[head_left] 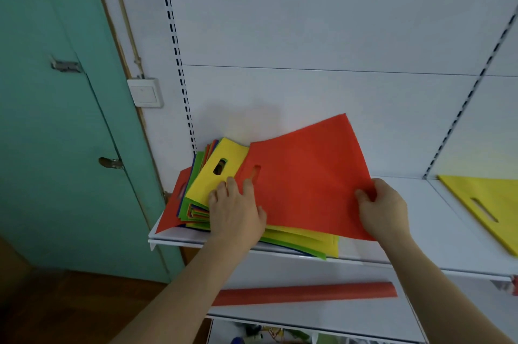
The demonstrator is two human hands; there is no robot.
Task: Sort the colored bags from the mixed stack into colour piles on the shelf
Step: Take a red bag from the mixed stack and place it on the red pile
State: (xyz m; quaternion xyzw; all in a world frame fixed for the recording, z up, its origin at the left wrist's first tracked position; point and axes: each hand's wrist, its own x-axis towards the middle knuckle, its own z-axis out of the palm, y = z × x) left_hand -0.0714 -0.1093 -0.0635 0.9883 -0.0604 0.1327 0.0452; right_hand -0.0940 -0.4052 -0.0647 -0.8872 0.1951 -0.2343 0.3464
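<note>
A mixed stack of colored bags (196, 203) lies at the left end of the white shelf (420, 254), with a yellow bag (221, 167) on top. An orange bag (308, 175) is lifted off the stack, tilted up toward the back wall. My right hand (384, 209) pinches its lower right edge. My left hand (235, 209) rests flat on the stack, fingers on the yellow bag and on the orange bag beside its handle slot. A single yellow bag (487, 203) lies on the shelf at the far right.
A rolled orange sheet (308, 293) lies on the shelf below. A teal door (56, 119) stands to the left, with a white wall switch (145, 92) beside it. The white back panel (308, 35) with slotted uprights rises behind the shelf.
</note>
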